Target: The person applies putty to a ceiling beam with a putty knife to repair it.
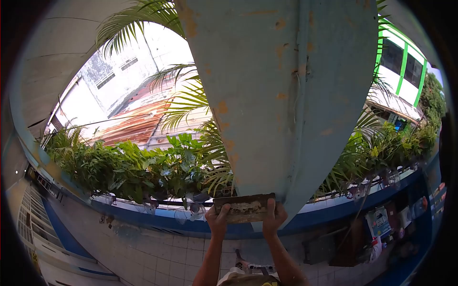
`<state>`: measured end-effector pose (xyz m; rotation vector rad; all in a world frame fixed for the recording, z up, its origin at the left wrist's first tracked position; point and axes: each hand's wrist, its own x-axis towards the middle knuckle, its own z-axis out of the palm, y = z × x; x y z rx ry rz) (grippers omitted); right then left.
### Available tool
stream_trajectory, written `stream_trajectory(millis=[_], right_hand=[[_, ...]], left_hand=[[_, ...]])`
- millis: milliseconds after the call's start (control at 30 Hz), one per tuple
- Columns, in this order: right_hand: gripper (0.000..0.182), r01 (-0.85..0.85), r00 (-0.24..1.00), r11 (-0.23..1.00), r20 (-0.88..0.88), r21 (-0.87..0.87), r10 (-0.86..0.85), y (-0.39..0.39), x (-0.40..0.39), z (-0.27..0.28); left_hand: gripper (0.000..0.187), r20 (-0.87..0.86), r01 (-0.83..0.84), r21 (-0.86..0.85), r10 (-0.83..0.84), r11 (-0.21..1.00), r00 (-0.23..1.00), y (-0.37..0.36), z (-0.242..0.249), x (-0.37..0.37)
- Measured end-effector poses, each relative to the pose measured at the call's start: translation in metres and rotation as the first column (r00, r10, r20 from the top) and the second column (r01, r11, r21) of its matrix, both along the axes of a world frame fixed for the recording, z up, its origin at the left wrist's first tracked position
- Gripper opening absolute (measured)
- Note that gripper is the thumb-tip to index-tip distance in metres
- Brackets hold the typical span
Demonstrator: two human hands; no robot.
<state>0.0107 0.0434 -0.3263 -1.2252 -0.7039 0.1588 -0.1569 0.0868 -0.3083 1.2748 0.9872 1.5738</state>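
Note:
Both my hands hold a short, rectangular block [244,217], brown and worn like old wood, with a pale rough patch along its middle. My left hand [217,221] grips its left end and my right hand [274,218] its right end. Each thumb lies on the face toward me; the other fingers are hidden behind. The block is level and overlaps the lower part of a pale blue-green pillar [257,105], whose paint is chipped in orange-brown spots. A thin pipe or cable [300,95] runs up the pillar.
Leafy potted plants [143,171] line a blue-edged ledge on both sides of the pillar. A dark brown cabinet [346,245] and assorted items stand at the right. Below lies a tiled floor [167,257]. Rusty roofing [143,119] shows beyond the plants.

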Motion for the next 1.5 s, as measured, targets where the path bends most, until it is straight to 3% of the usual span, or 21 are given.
stream_trajectory(millis=[33, 100, 167, 267, 333, 400, 433, 500, 567, 667, 733, 767, 867, 1000, 1067, 1133, 1333, 1433, 1500], right_hand=[[0.051, 0.002, 0.999, 1.000, 0.042, -0.007, -0.002, -0.004, 0.001, 0.007], [0.052, 0.016, 0.996, 1.000, 0.082, -0.001, -0.015, 0.002, 0.005, 0.050], [0.052, 0.028, 0.992, 1.000, 0.127, 0.003, -0.028, -0.005, -0.002, 0.061], [0.052, -0.028, 0.999, 0.999, 0.023, 0.032, 0.027, -0.004, -0.007, 0.063], [0.052, -0.022, 1.000, 0.999, 0.007, 0.040, 0.021, -0.007, -0.014, 0.025], [0.053, -0.004, 1.000, 0.997, -0.007, 0.075, 0.005, 0.002, -0.020, 0.040], [0.053, 0.001, 1.000, 0.997, 0.005, 0.071, -0.001, 0.001, -0.020, 0.047], [0.053, 0.005, 1.000, 0.998, 0.014, 0.056, -0.005, 0.004, -0.024, 0.081], [0.053, -0.065, 0.998, 0.993, -0.019, 0.097, 0.067, 0.008, -0.030, 0.103], [0.053, -0.081, 0.996, 0.987, -0.031, 0.140, 0.086, 0.007, -0.036, 0.063], [0.053, -0.099, 0.993, 0.988, -0.048, 0.120, 0.105, 0.002, -0.037, 0.033], [0.054, -0.094, 0.994, 0.991, -0.049, 0.094, 0.099, 0.000, -0.036, 0.029], [0.054, -0.083, 0.996, 0.995, -0.030, 0.059, 0.084, -0.004, -0.037, 0.038], [0.053, -0.087, 0.996, 0.995, 0.017, 0.041, 0.087, -0.005, -0.031, 0.045], [0.053, -0.064, 0.998, 0.997, 0.028, 0.030, 0.063, -0.008, -0.034, 0.033], [0.053, -0.044, 0.997, 0.998, 0.060, 0.048, 0.041, -0.006, -0.030, 0.028], [0.053, -0.065, 0.998, 0.997, -0.003, 0.029, 0.065, -0.006, -0.030, 0.025], [0.054, -0.019, 0.998, 1.000, 0.065, -0.013, 0.019, -0.001, -0.028, 0.029], [0.055, -0.044, 0.994, 0.994, 0.101, 0.095, 0.035, 0.006, -0.021, 0.052]], left_hand=[[0.026, -0.004, 0.002, 0.001, -0.002, 1.000, 1.000, 0.004, 0.000, 0.005], [0.026, 0.254, 0.021, 0.031, -0.029, 0.999, 0.967, 0.004, 0.011, 0.013], [0.027, 0.240, 0.059, -0.008, -0.055, 0.998, 0.969, -0.002, 0.029, 0.002], [0.030, 0.148, 0.017, 0.009, -0.018, 1.000, 0.989, -0.005, 0.051, -0.001], [0.030, 0.078, 0.020, 0.018, -0.021, 1.000, 0.997, -0.003, 0.025, -0.012], [0.031, -0.050, -0.009, 0.039, 0.011, 0.999, 0.999, 0.003, 0.017, -0.015], [0.031, -0.047, -0.011, 0.047, 0.013, 0.999, 0.999, 0.009, 0.012, -0.016], [0.030, 0.152, -0.035, 0.059, 0.025, 0.998, 0.988, 0.011, 0.039, -0.013], [0.026, 0.138, 0.014, 0.058, -0.022, 0.998, 0.990, 0.014, 0.077, -0.019], [0.026, 0.072, 0.027, 0.054, -0.031, 0.998, 0.997, 0.015, 0.059, -0.033], [0.025, -0.117, -0.046, 0.029, 0.049, 0.999, 0.992, 0.007, 0.018, -0.041], [0.025, -0.121, -0.046, 0.024, 0.048, 0.999, 0.991, 0.005, 0.019, -0.038], [0.026, 0.061, -0.006, -0.042, 0.009, 0.999, 0.998, -0.001, 0.037, -0.029], [0.026, -0.014, -0.030, -0.077, 0.029, 0.997, 0.999, -0.005, 0.031, -0.031], [0.026, 0.070, -0.017, -0.041, 0.019, 0.999, 0.997, -0.003, 0.018, -0.027], [0.026, 0.047, -0.025, -0.054, 0.028, 0.998, 0.998, -0.003, 0.018, -0.026], [0.026, -0.039, -0.025, -0.081, 0.022, 0.996, 0.999, -0.008, 0.007, -0.038], [0.028, 0.018, -0.046, -0.049, 0.047, 0.998, 0.999, -0.001, 0.009, -0.027], [0.031, 0.099, -0.091, 0.010, 0.090, 0.996, 0.991, 0.006, 0.014, -0.021]])
